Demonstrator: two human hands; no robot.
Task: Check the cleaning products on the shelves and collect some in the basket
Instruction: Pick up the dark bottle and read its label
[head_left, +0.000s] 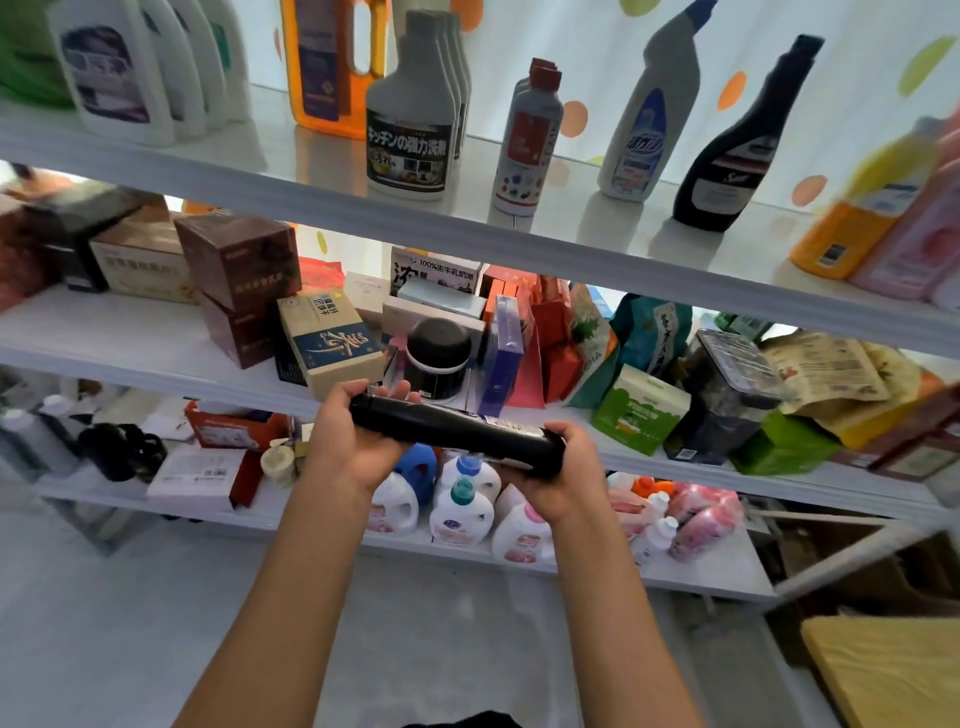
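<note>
A black bottle (457, 426) lies sideways in front of me, held in both hands before the white shelves (519, 228). My left hand (358, 441) grips its narrow neck end. Its wide base sits in the grip of my right hand (550, 473). On the top shelf stand more cleaners: a grey bottle with Japanese lettering (410, 114), a slim grey bottle with a red cap (527, 140), a white angled-neck bottle (647, 109) and another black bottle (737, 140). No basket is in view.
White jugs (119, 67) and an orange jug (332, 62) stand top left. Boxes and pouches crowd the middle shelf (130, 338). Small white detergent jugs (460, 512) and pink refill packs (701, 522) fill the lower shelf. A yellow surface (883, 670) lies at bottom right.
</note>
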